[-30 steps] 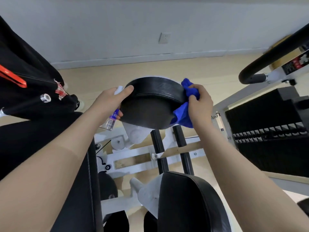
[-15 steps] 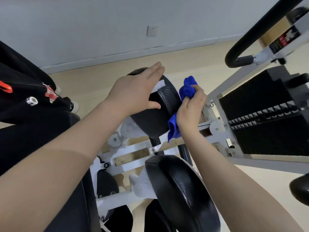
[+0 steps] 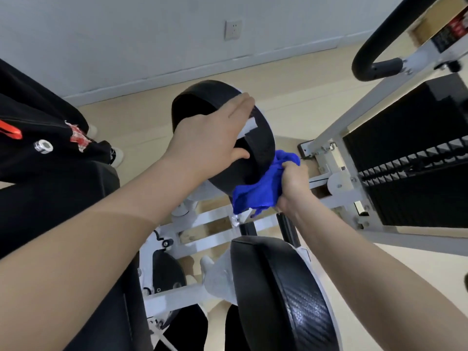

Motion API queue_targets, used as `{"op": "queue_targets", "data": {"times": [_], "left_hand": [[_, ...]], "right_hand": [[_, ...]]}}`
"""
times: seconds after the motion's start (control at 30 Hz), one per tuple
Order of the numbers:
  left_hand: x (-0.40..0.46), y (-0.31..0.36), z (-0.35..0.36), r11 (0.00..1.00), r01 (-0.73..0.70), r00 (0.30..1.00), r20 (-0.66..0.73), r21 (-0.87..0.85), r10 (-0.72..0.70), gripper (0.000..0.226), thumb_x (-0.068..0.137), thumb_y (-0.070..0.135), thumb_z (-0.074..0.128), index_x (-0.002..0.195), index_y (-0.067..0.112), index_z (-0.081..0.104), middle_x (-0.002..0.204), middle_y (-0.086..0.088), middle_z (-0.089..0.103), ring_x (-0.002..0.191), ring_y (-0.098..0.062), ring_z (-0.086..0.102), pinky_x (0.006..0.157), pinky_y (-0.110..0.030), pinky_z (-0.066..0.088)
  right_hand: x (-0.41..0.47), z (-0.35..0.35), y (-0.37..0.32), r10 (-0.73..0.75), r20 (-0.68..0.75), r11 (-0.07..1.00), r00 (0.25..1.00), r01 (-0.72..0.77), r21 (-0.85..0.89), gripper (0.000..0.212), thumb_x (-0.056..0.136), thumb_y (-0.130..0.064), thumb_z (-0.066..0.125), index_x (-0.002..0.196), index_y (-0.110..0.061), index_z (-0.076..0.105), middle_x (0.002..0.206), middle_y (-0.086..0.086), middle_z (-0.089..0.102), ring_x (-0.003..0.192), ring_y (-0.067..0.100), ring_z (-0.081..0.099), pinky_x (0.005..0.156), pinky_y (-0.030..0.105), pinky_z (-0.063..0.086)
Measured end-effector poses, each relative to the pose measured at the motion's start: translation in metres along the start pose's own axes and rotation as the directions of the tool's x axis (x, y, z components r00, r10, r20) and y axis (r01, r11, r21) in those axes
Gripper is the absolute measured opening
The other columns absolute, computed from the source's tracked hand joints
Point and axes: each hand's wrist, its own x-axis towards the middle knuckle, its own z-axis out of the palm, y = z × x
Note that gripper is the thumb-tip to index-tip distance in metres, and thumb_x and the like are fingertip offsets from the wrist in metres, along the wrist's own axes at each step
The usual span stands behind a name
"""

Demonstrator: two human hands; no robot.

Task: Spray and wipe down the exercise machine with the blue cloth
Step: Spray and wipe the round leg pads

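A round black pad (image 3: pixel 262 150) of the exercise machine tilts up in the middle of the view. My left hand (image 3: pixel 210 138) lies across its top face with the fingers stretched over the rim. A white tip of the spray bottle (image 3: pixel 249 128) pokes out between those fingers and the thumb; the bottle's body is hidden under the palm. My right hand (image 3: pixel 293 183) grips the bunched blue cloth (image 3: pixel 255 195) and presses it against the pad's lower right edge.
A second black pad (image 3: pixel 286 295) sits close below. The white frame (image 3: pixel 215 224) crosses beneath the hands. A black weight stack (image 3: pixel 410 178) stands at the right under a curved black handle (image 3: pixel 374 44). A black bag (image 3: pixel 38 115) and seat (image 3: pixel 50 203) fill the left.
My left hand moved from the pad's left side onto its top face, hiding the bottle. My right hand slid the cloth down from the pad's upper right rim to its lower edge.
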Motion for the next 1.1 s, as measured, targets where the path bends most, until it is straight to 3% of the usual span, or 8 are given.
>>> {"op": "queue_targets", "data": {"times": [0.17, 0.27, 0.33, 0.43, 0.57, 0.83, 1.0, 1.1], "left_hand": [[0.010, 0.013, 0.002, 0.972, 0.231, 0.972, -0.057, 0.036, -0.229, 0.079, 0.087, 0.044, 0.056, 0.146, 0.013, 0.015, 0.156, 0.000, 0.011, 0.084, -0.036, 0.060, 0.055, -0.031, 0.033], [0.016, 0.023, 0.004, 0.944, 0.305, 0.952, -0.071, 0.124, -0.298, 0.073, 0.092, 0.038, 0.050, 0.146, 0.008, 0.011, 0.155, -0.013, 0.008, 0.060, -0.030, 0.046, 0.043, -0.030, 0.025], [0.015, 0.018, 0.013, 0.939, 0.311, 0.949, -0.105, 0.149, -0.298, 0.070, 0.091, 0.030, 0.053, 0.145, 0.007, 0.016, 0.154, -0.019, 0.012, 0.049, -0.027, 0.041, 0.039, -0.026, 0.022], [0.010, 0.004, 0.024, 0.947, 0.248, 0.956, -0.210, 0.207, -0.204, 0.071, 0.071, 0.017, 0.071, 0.135, 0.007, 0.043, 0.144, -0.024, 0.036, 0.032, -0.018, 0.026, 0.040, -0.013, 0.009], [0.005, 0.002, 0.033, 0.961, 0.154, 0.962, -0.258, 0.231, -0.092, 0.069, 0.067, 0.015, 0.070, 0.132, 0.008, 0.048, 0.140, -0.024, 0.042, 0.028, -0.017, 0.027, 0.036, -0.015, 0.020], [-0.003, 0.003, 0.041, 0.989, 0.070, 0.970, -0.239, 0.131, -0.037, 0.078, 0.067, 0.010, 0.071, 0.137, 0.010, 0.037, 0.148, -0.015, 0.035, 0.030, -0.019, 0.034, 0.031, -0.021, 0.035], [-0.004, 0.000, 0.039, 0.998, 0.050, 0.966, -0.257, 0.027, -0.041, 0.075, 0.070, 0.008, 0.068, 0.137, 0.008, 0.036, 0.147, -0.011, 0.037, 0.031, -0.021, 0.036, 0.033, -0.020, 0.031], [-0.006, -0.002, 0.032, 0.987, 0.101, 0.959, -0.253, -0.126, -0.131, 0.073, 0.080, 0.024, 0.062, 0.143, 0.011, 0.026, 0.153, -0.005, 0.027, 0.049, -0.029, 0.057, 0.036, -0.023, 0.034]], "right_hand": [[0.008, 0.008, -0.029, -0.527, 0.168, 0.800, 0.833, 0.553, -0.233, 0.026, 0.085, 0.000, 0.031, 0.100, -0.020, 0.039, 0.097, -0.001, 0.050, 0.087, 0.013, 0.051, 0.083, 0.019, 0.043], [0.024, 0.026, 0.003, -0.181, 0.369, 0.841, 0.912, 0.337, -0.422, 0.027, 0.083, 0.004, 0.029, 0.100, -0.016, 0.038, 0.094, 0.004, 0.052, 0.093, 0.024, 0.050, 0.089, 0.040, 0.045], [0.032, 0.034, 0.008, -0.023, 0.362, 0.900, 0.932, 0.177, -0.399, 0.029, 0.086, 0.007, 0.027, 0.102, -0.014, 0.037, 0.091, 0.004, 0.052, 0.090, 0.024, 0.050, 0.078, 0.035, 0.046], [0.035, 0.038, -0.027, -0.173, 0.357, 0.927, 0.918, 0.274, -0.257, 0.032, 0.085, 0.006, 0.032, 0.100, -0.019, 0.045, 0.094, 0.004, 0.055, 0.087, 0.021, 0.052, 0.079, 0.034, 0.045], [0.029, 0.028, -0.058, -0.411, 0.328, 0.898, 0.851, 0.440, -0.018, 0.035, 0.083, 0.008, 0.035, 0.087, -0.024, 0.048, 0.089, -0.004, 0.053, 0.077, 0.012, 0.049, 0.067, 0.019, 0.041], [0.035, 0.032, 0.023, 0.138, 0.214, 0.962, 0.967, -0.079, -0.261, 0.024, 0.088, -0.002, 0.030, 0.099, -0.021, 0.041, 0.111, 0.016, 0.056, 0.102, 0.035, 0.056, 0.094, 0.049, 0.048], [0.008, 0.021, -0.019, -0.211, 0.127, 0.973, 0.969, 0.221, -0.071, 0.028, 0.085, 0.001, 0.036, 0.088, -0.027, 0.043, 0.089, 0.002, 0.052, 0.081, 0.018, 0.050, 0.075, 0.033, 0.042], [-0.028, 0.026, -0.046, -0.624, 0.222, 0.746, 0.749, 0.656, -0.116, 0.032, 0.086, -0.001, 0.041, 0.095, -0.031, 0.048, 0.093, -0.007, 0.054, 0.084, 0.013, 0.051, 0.078, 0.030, 0.042]]}}
